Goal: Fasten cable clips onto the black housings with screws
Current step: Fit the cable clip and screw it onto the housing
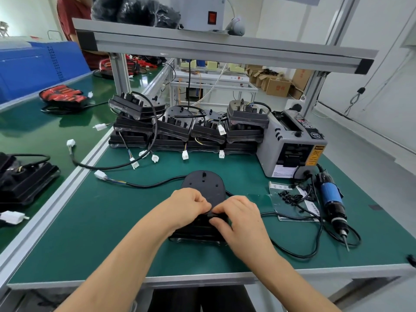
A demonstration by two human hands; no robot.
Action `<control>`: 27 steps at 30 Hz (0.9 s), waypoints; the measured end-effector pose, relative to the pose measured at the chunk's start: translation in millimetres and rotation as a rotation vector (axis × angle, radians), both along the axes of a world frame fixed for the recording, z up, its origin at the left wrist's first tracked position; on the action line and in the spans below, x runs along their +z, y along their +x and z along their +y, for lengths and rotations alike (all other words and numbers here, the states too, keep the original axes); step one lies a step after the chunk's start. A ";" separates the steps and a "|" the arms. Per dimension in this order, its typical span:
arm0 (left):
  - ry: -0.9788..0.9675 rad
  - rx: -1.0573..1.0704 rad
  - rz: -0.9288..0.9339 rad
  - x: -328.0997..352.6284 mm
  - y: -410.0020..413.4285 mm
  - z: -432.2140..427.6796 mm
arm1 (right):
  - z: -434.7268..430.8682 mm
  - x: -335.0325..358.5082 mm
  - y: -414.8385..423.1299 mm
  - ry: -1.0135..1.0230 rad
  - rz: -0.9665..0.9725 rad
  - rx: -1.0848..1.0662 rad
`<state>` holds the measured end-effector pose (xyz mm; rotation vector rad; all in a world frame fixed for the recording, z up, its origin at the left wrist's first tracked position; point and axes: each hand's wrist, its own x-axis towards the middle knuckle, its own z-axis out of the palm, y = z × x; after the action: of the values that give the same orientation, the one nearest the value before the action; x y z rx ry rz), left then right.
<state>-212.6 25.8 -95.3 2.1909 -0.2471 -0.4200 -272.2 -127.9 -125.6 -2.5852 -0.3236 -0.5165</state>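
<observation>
A black housing [203,184] lies on the green mat in front of me, its black cable [148,185] running left to a white connector [100,175]. My left hand [188,206] and my right hand [242,218] meet over the housing's near half. Both pinch a small black piece, probably a cable clip [212,213], against the housing; my fingers hide most of it. A small heap of black screws and clips [290,197] lies on a plastic bag to the right. An electric screwdriver [332,200] with a blue band rests at the right edge.
Several stacked black housings [186,129] with white connectors line the back of the mat. A grey tape dispenser [292,143] stands at the back right. The screwdriver's black cord [299,253] loops near my right wrist. More housings [24,176] lie on the left bench.
</observation>
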 end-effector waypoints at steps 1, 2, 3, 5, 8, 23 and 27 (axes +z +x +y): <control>0.004 0.001 -0.003 -0.2 0.2 0.1 | -0.5 0.0 0.9 0.023 0.021 -0.001; 0.007 -0.001 -0.004 0.1 0.4 -0.1 | -1.1 0.1 1.8 0.052 0.049 0.002; 0.009 -0.005 -0.004 0.3 0.3 -0.2 | -2.0 -0.2 2.8 0.083 0.075 0.009; 0.010 -0.011 -0.006 1.3 -0.1 -0.6 | -3.6 -0.3 4.3 0.156 0.124 0.031; 0.014 -0.008 -0.012 1.2 -0.2 -0.2 | -3.3 1.4 5.5 0.270 0.164 0.044; 0.079 -0.076 0.001 4.1 3.9 15.7 | -2.8 2.9 5.3 0.285 0.176 0.109; 0.046 -0.062 -0.016 3.4 2.8 11.2 | -4.6 2.6 6.3 0.281 0.195 0.115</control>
<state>-209.8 37.0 -91.9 2.2367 -0.3178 -0.4471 -265.9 -132.5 -123.0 -2.3052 -0.3071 -0.2458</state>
